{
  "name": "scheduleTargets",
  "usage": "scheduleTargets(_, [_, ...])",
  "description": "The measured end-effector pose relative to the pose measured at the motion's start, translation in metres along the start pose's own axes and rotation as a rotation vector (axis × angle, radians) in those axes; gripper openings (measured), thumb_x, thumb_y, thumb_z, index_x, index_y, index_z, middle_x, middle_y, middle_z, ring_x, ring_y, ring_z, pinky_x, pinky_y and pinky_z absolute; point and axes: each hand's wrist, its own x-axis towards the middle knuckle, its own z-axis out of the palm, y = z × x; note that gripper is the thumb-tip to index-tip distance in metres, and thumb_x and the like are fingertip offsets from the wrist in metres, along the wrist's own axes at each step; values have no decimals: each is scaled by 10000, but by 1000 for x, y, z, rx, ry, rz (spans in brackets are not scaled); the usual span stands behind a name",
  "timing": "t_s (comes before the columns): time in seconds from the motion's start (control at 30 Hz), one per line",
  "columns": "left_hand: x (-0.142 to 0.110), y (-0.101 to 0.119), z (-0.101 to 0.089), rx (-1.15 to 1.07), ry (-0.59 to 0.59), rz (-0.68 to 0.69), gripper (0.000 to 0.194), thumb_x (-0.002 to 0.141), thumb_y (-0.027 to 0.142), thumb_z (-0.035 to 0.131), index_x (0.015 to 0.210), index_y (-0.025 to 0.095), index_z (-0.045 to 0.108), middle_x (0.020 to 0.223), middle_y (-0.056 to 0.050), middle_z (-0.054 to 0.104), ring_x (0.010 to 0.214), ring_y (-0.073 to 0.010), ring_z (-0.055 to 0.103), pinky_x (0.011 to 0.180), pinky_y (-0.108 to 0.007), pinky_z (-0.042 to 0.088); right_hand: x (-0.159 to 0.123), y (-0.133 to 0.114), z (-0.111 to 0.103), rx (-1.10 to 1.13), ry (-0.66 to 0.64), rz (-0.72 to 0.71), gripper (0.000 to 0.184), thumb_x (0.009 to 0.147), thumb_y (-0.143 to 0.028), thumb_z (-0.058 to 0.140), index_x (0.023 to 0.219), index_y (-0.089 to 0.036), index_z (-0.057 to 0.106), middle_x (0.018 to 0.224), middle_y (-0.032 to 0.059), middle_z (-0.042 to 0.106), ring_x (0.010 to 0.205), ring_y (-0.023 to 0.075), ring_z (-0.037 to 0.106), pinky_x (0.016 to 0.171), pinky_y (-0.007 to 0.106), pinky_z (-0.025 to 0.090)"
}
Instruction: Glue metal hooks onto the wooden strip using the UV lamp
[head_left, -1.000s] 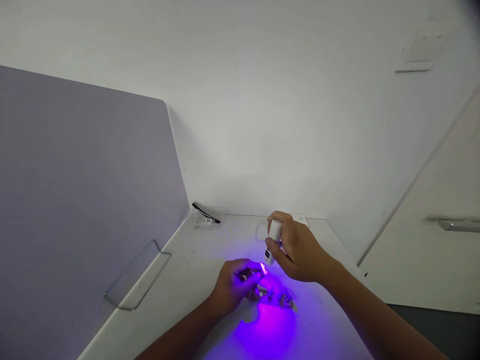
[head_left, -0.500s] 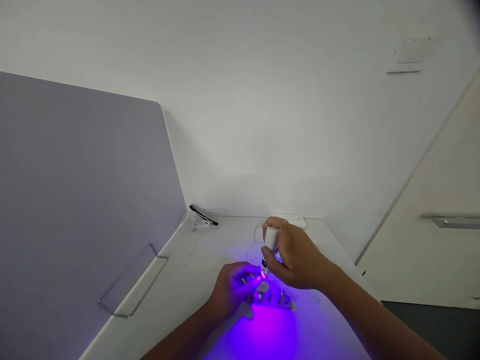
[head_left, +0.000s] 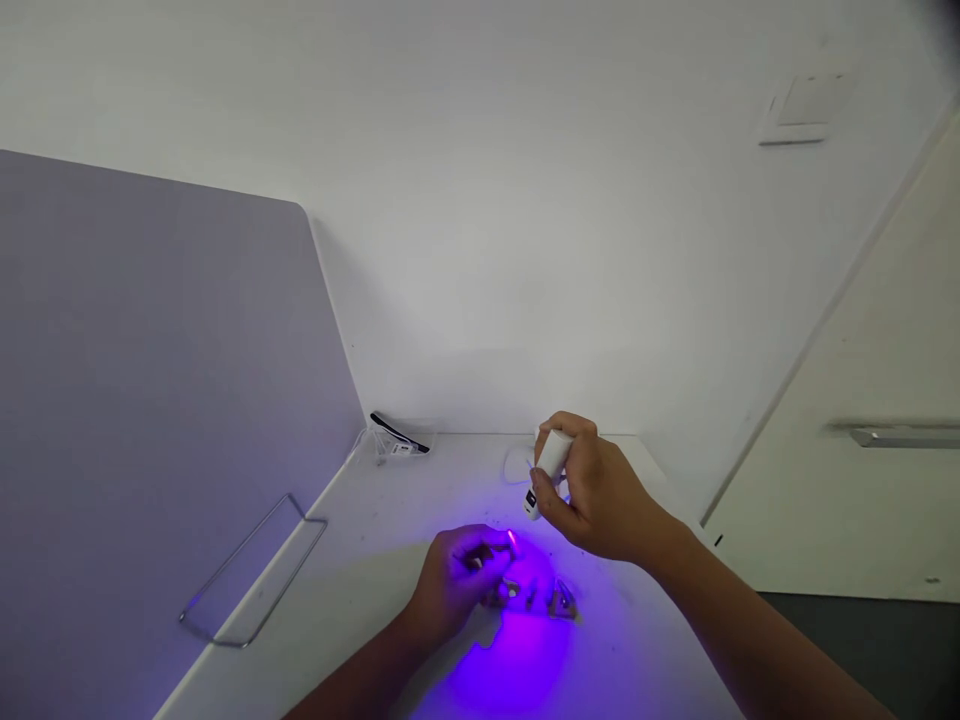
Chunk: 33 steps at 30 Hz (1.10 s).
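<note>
My right hand is wrapped round a white handheld UV lamp with a small dark display. The lamp is tilted, its lower end aimed down toward my left hand, a short gap away. Violet light covers the left fingers, which are curled with thumb and forefinger close together. What they hold, if anything, is hard to make out. A bright pink streak glows at the forefinger's tip. Just beyond and below these fingers lies a small flat card or tray with several little pieces, washed in violet.
Both forearms reach over a white tabletop. At its back left corner sits a clear case with a black strap. A thin cable lies near the wall. A bent metal wire frame stands at the left edge beside a grey panel.
My right hand has lifted the lamp up and slightly right, away from the left fingers, and tilted it more. The violet glow now spreads over more of my left hand. The view has shifted slightly.
</note>
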Motion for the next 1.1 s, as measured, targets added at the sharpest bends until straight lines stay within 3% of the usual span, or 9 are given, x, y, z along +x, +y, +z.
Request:
scheduleTargets(0.27, [0, 12, 6, -14, 44, -43, 255, 843, 352, 800, 804, 101, 774, 730, -59, 745, 487, -124, 658, 438, -194, 515, -1, -11, -4, 61, -251, 49, 359, 1035, -258, 484, 1319, -192, 275, 709, -42, 660, 577, 169, 609, 576, 298, 439])
scheduleTargets(0.47, [1, 4, 2, 40, 35, 18, 204, 875, 336, 762, 907, 140, 810, 837, -69, 782, 499, -107, 643, 407, -173, 487, 0, 0, 9, 22, -55, 51, 343, 1038, -259, 492, 1291, -201, 267, 836, 7, 707, 654, 186, 678, 635, 329, 477])
scheduleTargets(0.53, [1, 2, 1, 43, 31, 11, 223, 875, 358, 767, 912, 141, 804, 814, -67, 780, 510, -120, 664, 413, -176, 494, -1, 5, 8, 12, -50, 37, 374, 1021, -240, 516, 1302, -208, 272, 827, -5, 708, 612, 171, 664, 605, 310, 455])
scheduleTargets(0.73, [3, 6, 2, 58, 43, 27, 314, 824, 431, 810, 795, 125, 751, 609, -30, 702, 459, -140, 658, 439, -207, 525, 0, -4, -3, 57, -365, 18, 365, 978, -207, 540, 1290, -183, 353, 570, -96, 599, 488, 145, 569, 506, 255, 342])
scheduleTargets(0.8, [2, 6, 2, 52, 47, 11, 310, 825, 427, 807, 813, 124, 748, 566, -13, 679, 440, -135, 642, 441, -207, 521, 1, -9, 0, 37, -334, 16, 319, 980, -215, 523, 1254, -172, 366, 551, -102, 563, 480, 147, 545, 512, 260, 345])
scheduleTargets(0.87, [2, 5, 1, 37, 52, -27, 305, 836, 423, 794, 828, 121, 752, 548, -3, 667, 435, -130, 635, 429, -198, 508, 3, -9, 8, -10, -219, -30, 273, 987, -230, 513, 1218, -172, 379, 621, -72, 602, 487, 141, 537, 551, 283, 388])
scheduleTargets(1.0, [1, 2, 1, 36, 29, -36, 286, 851, 416, 780, 855, 130, 773, 751, -51, 760, 504, -133, 678, 402, -177, 486, 3, 0, 22, -120, -42, -96, 116, 1004, -268, 525, 1073, -202, 459, 1009, 81, 708, 598, 139, 614, 640, 332, 472])
scheduleTargets(1.1, [2, 1, 1, 39, 18, -13, 269, 859, 399, 780, 899, 132, 779, 786, -60, 766, 517, -135, 688, 417, -181, 503, 0, 8, 21, -198, -35, -75, 158, 973, -237, 551, 1110, -191, 486, 829, 21, 690, 567, 152, 598, 603, 312, 436])
